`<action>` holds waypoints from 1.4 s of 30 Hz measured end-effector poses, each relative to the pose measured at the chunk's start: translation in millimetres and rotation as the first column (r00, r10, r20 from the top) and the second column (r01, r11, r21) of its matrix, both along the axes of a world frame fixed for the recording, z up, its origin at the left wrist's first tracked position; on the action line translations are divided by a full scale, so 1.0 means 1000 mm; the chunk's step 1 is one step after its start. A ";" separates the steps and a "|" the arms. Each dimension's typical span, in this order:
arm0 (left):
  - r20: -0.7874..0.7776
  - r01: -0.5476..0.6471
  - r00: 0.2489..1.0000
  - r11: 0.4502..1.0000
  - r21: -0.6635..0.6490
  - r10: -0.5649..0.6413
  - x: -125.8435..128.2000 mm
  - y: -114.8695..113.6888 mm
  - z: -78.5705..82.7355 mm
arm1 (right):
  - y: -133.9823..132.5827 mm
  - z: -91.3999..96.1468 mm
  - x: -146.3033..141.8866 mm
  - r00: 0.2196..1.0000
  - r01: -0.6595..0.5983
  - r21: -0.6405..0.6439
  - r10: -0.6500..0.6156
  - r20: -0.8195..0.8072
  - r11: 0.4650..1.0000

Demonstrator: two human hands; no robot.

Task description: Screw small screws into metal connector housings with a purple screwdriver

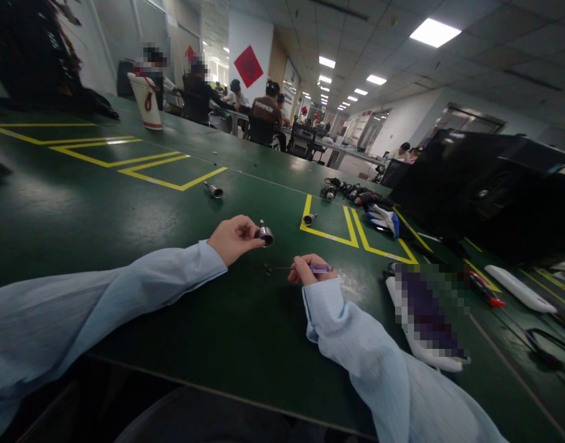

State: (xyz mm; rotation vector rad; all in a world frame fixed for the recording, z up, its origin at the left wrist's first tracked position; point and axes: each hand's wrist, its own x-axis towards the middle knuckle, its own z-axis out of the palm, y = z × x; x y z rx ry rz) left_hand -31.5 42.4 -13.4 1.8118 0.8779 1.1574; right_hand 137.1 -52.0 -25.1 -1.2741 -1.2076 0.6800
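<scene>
My left hand [237,239] pinches a shiny cup-shaped metal piece with a short stem [265,235], its stem pointing up. A thin screwdriver with a purple handle [321,269] lies across the fingers of my right hand [310,271], its slim shaft pointing left. Close to the shaft's tip, several tiny metal parts [268,271], perhaps nuts or screws, rest on the green table [245,326]. Two similar cup-shaped pieces lie apart from my hands: one metal piece [213,190] to the left beyond my left hand, another metal piece [309,219] inside a yellow-taped corner.
A white cup [146,101] stands at the far left. Cables and tools [351,192], a blue-and-white glove [383,220], a white-edged phone-like object [404,326] and a red-tipped tool [485,289] lie to the right. A large black box [485,184] stands behind them. People sit at tables beyond.
</scene>
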 end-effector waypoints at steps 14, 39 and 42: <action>0.305 0.022 0.940 0.867 -0.497 0.151 0.009 -0.010 0.010 | 0.006 0.000 0.006 0.973 0.041 -0.083 -0.021 0.230 0.996; 0.131 0.035 0.991 0.942 -0.333 0.009 0.011 -0.031 0.017 | -0.009 0.008 -0.003 0.780 -0.169 0.409 -0.132 0.611 0.897; 0.121 0.027 0.993 0.944 -0.330 0.014 0.012 -0.033 0.018 | -0.008 0.008 -0.003 0.750 -0.183 0.445 -0.169 0.640 0.877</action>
